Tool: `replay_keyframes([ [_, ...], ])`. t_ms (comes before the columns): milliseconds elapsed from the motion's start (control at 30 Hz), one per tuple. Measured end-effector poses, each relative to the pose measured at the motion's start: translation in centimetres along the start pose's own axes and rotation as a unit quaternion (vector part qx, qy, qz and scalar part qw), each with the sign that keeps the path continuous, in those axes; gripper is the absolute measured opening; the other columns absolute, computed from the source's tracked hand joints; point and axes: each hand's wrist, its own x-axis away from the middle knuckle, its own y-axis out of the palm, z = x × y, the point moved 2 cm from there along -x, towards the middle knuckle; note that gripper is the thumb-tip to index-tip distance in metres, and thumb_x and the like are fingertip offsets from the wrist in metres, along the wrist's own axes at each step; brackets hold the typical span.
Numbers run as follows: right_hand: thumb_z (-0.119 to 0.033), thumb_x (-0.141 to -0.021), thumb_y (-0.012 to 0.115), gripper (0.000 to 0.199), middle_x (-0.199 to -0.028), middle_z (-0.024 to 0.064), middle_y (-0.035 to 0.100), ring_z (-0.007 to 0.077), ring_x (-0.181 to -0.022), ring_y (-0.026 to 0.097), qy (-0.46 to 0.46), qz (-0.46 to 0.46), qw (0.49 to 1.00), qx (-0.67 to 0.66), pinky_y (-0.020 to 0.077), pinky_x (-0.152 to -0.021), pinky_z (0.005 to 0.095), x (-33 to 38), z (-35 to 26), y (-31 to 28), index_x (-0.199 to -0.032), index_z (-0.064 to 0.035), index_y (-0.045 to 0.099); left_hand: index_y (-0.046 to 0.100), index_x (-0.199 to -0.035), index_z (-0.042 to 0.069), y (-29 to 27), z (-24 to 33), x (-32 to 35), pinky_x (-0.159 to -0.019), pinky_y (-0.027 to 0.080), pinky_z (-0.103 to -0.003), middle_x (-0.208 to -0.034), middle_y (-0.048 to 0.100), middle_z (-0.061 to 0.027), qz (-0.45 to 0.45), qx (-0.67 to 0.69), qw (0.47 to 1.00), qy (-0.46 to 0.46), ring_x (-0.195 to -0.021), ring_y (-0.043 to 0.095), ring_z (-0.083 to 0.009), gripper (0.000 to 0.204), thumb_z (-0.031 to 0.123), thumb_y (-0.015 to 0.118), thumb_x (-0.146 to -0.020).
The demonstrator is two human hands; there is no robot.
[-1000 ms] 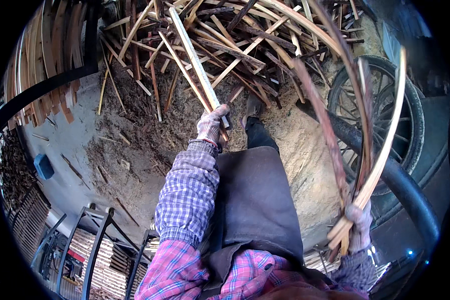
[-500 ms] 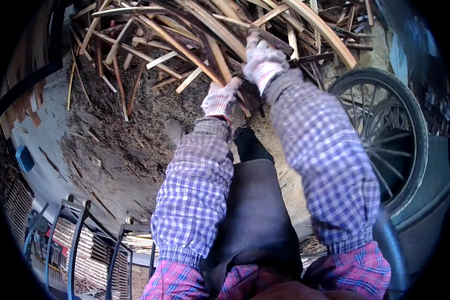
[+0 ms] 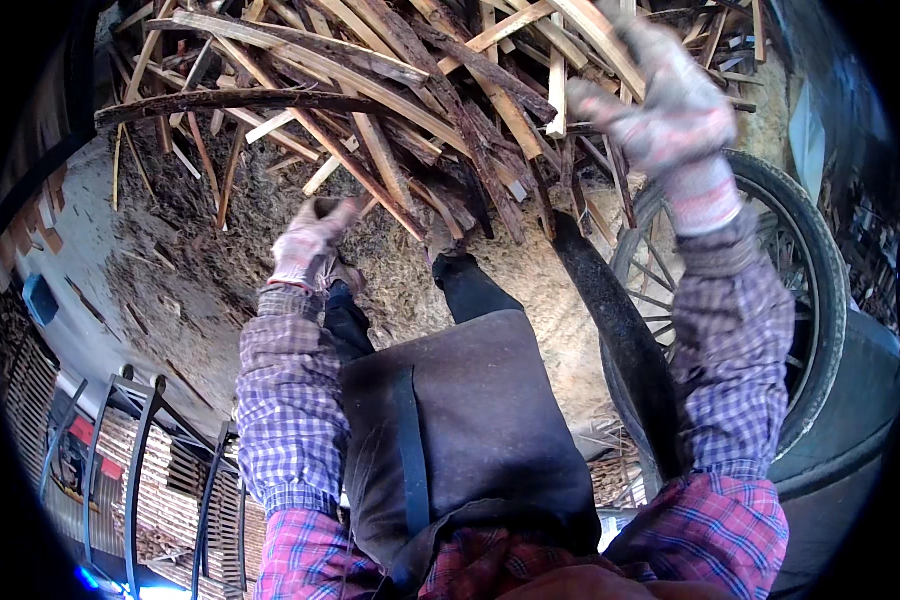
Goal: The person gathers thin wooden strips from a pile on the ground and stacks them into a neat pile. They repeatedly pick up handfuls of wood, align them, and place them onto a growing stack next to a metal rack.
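Both my hands wear pale work gloves with reddish marks. My left hand [image 3: 313, 240] hangs at the near edge of a heap of wood strips [image 3: 400, 95], fingers loosely bent, thumb apart, with no piece visible in it. The lower end of a slanting wood strip [image 3: 395, 205] lies just beside its fingertips. My right hand [image 3: 675, 115], smeared by motion, is raised over the right part of the heap, thumb spread wide from the fingers. A pale wood strip [image 3: 605, 50] passes behind the gap between them. A dark curved strip [image 3: 240, 100] lies across the heap's left part.
A large spoked wheel [image 3: 825, 300] stands at the right, partly behind my right forearm. Next to it slopes a long dark flat piece [image 3: 610, 320]. Black-framed racks [image 3: 140, 470] with stacked slats stand lower left. Bark litter [image 3: 180, 290] covers the floor; a blue object [image 3: 40, 299] lies far left.
My hands have moved apart, the left leftward and down, the right up and rightward away from the wood. The dark curved strip and the long dark flat piece have come into view.
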Motion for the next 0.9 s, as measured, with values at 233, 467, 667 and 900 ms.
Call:
replay_keyframes([
  [233,-0.047,-0.053,0.074,0.095,-0.128,0.0149,0.041,0.0292,-0.121,0.037,0.056,-0.138,0.935,0.322,0.0303,-0.101,0.0355,-6.2,5.3,2.1,-0.128,-0.0017,0.037,0.057,-0.101,0.005,-4.9,-4.6,-3.3,-0.061,0.043,-0.023,-0.083,0.061,-0.0025,0.289,0.19,0.932,0.111,-0.066,0.053,-0.011,0.039,0.03,0.072,-0.074],
  [467,-0.049,-0.064,0.068,0.067,-0.099,0.014,0.062,0.0283,-0.091,0.06,0.183,-0.161,0.938,0.248,0.0477,-0.077,0.0337,-8.5,6.6,4.8,-0.117,-0.0117,0.049,0.055,-0.093,0.008,2.2,-4.0,-3.3,-0.053,0.043,-0.025,-0.076,0.052,-0.0067,0.038,0.596,0.796,0.093,-0.065,0.052,-0.0112,0.047,0.054,0.052,-0.081],
  [667,-0.047,-0.065,0.067,0.065,-0.102,0.0144,0.061,0.0283,-0.095,0.06,0.277,-0.196,0.904,0.261,0.0474,-0.079,0.0359,-8.4,6.3,4.4,-0.114,-0.0087,0.05,0.053,-0.104,0.007,2.7,-2.9,-10.8,-0.059,0.051,-0.028,-0.088,0.055,-0.0154,0.019,0.779,0.618,0.1,-0.07,0.055,-0.0158,0.052,0.054,0.04,-0.087],
  [900,-0.061,-0.075,0.053,0.083,-0.108,0.0148,0.058,0.034,-0.089,0.06,0.383,-0.305,0.858,0.156,0.0514,-0.072,0.0453,2.3,10.0,9.2,-0.135,-0.0106,0.026,0.054,-0.108,0.005,2.8,8.0,-2.3,-0.066,0.051,-0.027,-0.091,0.06,-0.012,0.086,0.465,0.878,0.073,-0.078,0.06,-0.0188,0.052,0.051,0.052,-0.084],
])
